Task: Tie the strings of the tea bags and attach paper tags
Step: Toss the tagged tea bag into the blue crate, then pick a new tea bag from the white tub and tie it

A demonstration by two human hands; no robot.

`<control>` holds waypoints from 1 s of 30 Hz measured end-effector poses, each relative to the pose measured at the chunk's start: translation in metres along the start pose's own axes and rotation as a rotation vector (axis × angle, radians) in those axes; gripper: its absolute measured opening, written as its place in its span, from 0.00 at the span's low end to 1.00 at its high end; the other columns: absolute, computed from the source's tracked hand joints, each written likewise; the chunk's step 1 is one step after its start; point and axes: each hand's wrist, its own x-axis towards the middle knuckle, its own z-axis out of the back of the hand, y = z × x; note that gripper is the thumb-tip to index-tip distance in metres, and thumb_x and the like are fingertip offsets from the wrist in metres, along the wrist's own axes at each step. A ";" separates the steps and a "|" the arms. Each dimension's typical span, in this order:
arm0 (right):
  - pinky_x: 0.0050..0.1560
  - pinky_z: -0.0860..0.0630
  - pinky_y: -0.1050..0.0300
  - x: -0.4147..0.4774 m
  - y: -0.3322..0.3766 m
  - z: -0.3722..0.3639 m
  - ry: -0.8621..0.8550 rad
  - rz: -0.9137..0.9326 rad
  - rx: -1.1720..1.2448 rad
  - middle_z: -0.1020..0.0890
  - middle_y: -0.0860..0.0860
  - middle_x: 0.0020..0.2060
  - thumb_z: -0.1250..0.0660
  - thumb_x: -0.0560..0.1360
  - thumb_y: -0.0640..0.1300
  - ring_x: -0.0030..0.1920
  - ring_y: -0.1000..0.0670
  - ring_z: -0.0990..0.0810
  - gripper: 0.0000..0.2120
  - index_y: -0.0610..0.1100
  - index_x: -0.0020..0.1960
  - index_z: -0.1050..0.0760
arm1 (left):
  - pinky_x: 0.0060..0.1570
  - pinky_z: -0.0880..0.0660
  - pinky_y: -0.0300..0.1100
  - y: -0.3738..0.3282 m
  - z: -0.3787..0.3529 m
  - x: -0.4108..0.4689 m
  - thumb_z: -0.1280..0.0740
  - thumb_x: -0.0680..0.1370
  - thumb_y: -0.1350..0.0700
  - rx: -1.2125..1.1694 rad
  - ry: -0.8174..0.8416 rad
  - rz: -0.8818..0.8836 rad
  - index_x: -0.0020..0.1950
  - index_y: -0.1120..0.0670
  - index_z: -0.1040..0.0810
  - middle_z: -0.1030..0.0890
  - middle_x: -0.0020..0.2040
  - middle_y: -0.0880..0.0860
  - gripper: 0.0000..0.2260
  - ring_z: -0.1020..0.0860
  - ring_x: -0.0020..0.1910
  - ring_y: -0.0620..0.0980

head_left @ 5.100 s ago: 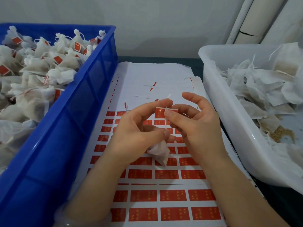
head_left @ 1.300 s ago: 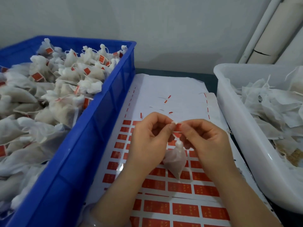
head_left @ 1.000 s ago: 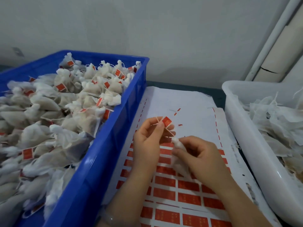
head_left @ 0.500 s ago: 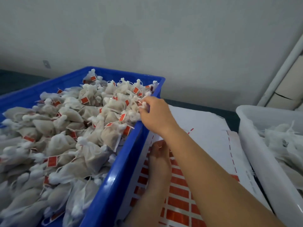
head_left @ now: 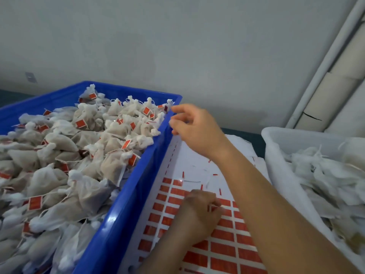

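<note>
My right hand (head_left: 197, 129) hangs in the air at twelve o'clock, just over the right rim of the blue crate (head_left: 138, 180). Its fingers are loosely bent and it has nothing in it; the fingertips point toward the crate's far right corner.

My left hand (head_left: 199, 211) is lower, at about six o'clock, knuckles up on the tag sheet (head_left: 189, 157). Its fingers are curled down onto the rows of red tags (head_left: 223, 248). I cannot tell whether they pinch one or only press on the sheet. My right forearm crosses above it, running from five o'clock up to the hand.

The crate fills the view from eight to eleven o'clock and is heaped with tied tea bags (head_left: 87, 147), many of them carrying a small red tag on a string. At three o'clock stands a white tub (head_left: 276, 155) holding flat, untied tea bags (head_left: 331, 175). The tag sheet lies on the table (head_left: 254, 139) between the crate and the tub, its far half peeled bare, with a few thin scraps lying loose on it.
</note>
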 end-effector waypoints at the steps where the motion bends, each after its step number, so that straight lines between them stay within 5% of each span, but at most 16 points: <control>1: 0.49 0.25 0.58 -0.007 -0.005 0.020 -0.026 -0.007 -0.030 0.20 0.54 0.45 0.36 0.75 0.44 0.48 0.52 0.21 0.10 0.48 0.56 0.24 | 0.49 0.36 0.22 0.002 -0.005 0.000 0.37 0.78 0.53 0.045 -0.006 -0.030 0.59 0.51 0.22 0.24 0.63 0.48 0.11 0.28 0.61 0.44; 5: 0.39 0.28 0.60 -0.043 -0.036 0.118 0.057 -0.296 -0.492 0.19 0.51 0.40 0.33 0.74 0.42 0.37 0.55 0.23 0.04 0.47 0.48 0.23 | 0.68 0.43 0.40 0.014 -0.022 0.003 0.39 0.78 0.47 0.201 0.051 -0.055 0.65 0.44 0.28 0.34 0.71 0.41 0.15 0.39 0.71 0.42; 9: 0.33 0.25 0.59 -0.078 -0.072 0.194 0.253 -0.706 -0.794 0.18 0.47 0.39 0.29 0.70 0.40 0.37 0.50 0.21 0.05 0.45 0.46 0.20 | 0.69 0.41 0.43 0.016 -0.026 0.006 0.38 0.78 0.47 0.165 0.010 -0.040 0.64 0.44 0.27 0.34 0.71 0.41 0.15 0.39 0.70 0.42; 12: 0.35 0.23 0.62 -0.101 -0.097 0.200 0.473 -0.887 -0.802 0.18 0.50 0.45 0.23 0.63 0.49 0.42 0.52 0.19 0.14 0.51 0.46 0.23 | 0.70 0.40 0.44 0.016 -0.026 0.007 0.38 0.78 0.47 0.160 0.012 -0.037 0.64 0.43 0.27 0.34 0.71 0.41 0.14 0.38 0.70 0.42; 14: 0.32 0.25 0.64 -0.113 -0.115 0.192 0.544 -0.910 -0.817 0.18 0.53 0.43 0.23 0.62 0.52 0.39 0.54 0.21 0.15 0.52 0.44 0.24 | 0.70 0.39 0.45 0.017 -0.026 0.006 0.38 0.78 0.47 0.154 0.006 -0.038 0.64 0.43 0.26 0.34 0.71 0.41 0.14 0.38 0.70 0.42; 18: 0.25 0.33 0.65 -0.116 -0.126 0.188 0.511 -0.876 -0.728 0.20 0.55 0.27 0.25 0.63 0.43 0.24 0.58 0.26 0.05 0.49 0.36 0.21 | 0.69 0.37 0.46 0.017 -0.026 0.005 0.38 0.78 0.47 0.132 0.000 -0.025 0.62 0.42 0.25 0.34 0.71 0.41 0.13 0.37 0.69 0.42; 25: 0.28 0.29 0.63 -0.126 -0.125 0.202 0.399 -0.946 -0.754 0.16 0.51 0.38 0.23 0.61 0.52 0.33 0.55 0.21 0.14 0.49 0.43 0.21 | 0.69 0.36 0.46 0.017 -0.025 0.005 0.37 0.78 0.47 0.121 -0.010 -0.025 0.60 0.43 0.25 0.34 0.70 0.41 0.12 0.36 0.68 0.42; 30: 0.26 0.32 0.65 -0.126 -0.122 0.201 0.363 -0.909 -0.583 0.17 0.50 0.33 0.26 0.66 0.41 0.30 0.56 0.22 0.03 0.47 0.39 0.19 | 0.68 0.35 0.46 0.017 -0.025 0.003 0.37 0.77 0.47 0.114 -0.008 -0.023 0.59 0.43 0.24 0.33 0.70 0.41 0.11 0.35 0.68 0.42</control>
